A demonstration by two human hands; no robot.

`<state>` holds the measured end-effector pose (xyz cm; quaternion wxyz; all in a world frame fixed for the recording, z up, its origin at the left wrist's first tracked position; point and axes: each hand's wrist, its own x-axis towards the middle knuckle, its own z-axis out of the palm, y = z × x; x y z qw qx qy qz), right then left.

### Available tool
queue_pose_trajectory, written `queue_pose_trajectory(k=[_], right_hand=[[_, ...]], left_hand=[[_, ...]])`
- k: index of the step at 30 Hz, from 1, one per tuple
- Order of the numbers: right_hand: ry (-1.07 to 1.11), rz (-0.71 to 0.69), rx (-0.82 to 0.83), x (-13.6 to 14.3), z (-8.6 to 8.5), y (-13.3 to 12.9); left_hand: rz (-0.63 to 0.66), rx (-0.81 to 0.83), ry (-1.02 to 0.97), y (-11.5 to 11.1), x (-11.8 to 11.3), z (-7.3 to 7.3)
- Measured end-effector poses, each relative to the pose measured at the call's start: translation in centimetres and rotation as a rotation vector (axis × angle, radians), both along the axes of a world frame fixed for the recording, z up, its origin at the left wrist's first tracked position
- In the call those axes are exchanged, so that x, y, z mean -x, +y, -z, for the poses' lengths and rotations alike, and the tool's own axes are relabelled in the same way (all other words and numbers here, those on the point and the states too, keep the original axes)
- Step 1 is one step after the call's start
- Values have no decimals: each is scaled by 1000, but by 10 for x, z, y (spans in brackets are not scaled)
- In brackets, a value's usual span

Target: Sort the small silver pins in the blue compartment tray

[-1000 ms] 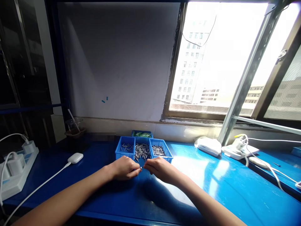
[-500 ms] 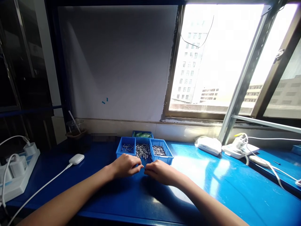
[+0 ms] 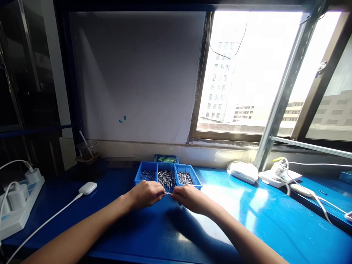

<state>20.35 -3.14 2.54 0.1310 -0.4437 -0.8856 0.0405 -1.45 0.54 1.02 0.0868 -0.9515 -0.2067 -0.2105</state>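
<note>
Between my two hands a thin metal rod-like piece lies level, one end in each hand's fingertips. My left hand is closed on its left end, and my right hand pinches the right end. The fingers hide most of the piece, so its exact kind does not show. Just beyond the hands are blue plastic bins: the left bin has a few slim metal pieces, the middle holds a heap of metal pieces, and the right bin holds many more.
Behind them is a small blue bin of green packets. On the blue table a white case with a cable lies left, near a power strip. A drink cup stands back left. At right are a white device and another power strip.
My hands have drawn slightly apart, and more of the thin metal piece shows between them. The whole view has shifted a little.
</note>
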Motion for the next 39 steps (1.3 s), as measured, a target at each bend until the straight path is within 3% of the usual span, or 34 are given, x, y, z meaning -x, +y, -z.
queue_pose_trajectory(k=[6, 15, 21, 26, 31, 39], right_hand=[[0, -9, -49, 1, 3, 1], [-21, -19, -98, -3, -2, -1], [-47, -74, -13, 0, 1, -3], [-72, -155, 27, 7, 8, -5], [-43, -98, 30, 0, 5, -3], [127, -37, 31, -5, -6, -8]], left_hand=[[-45, 90, 161, -7, -3, 2], [-79, 195, 211, -10, -2, -4], [-39, 119, 17, -1, -1, 5], [87, 38, -75, -2, -3, 8], [110, 73, -122, -4, -5, 6], [-45, 66, -63, 2, -1, 3]])
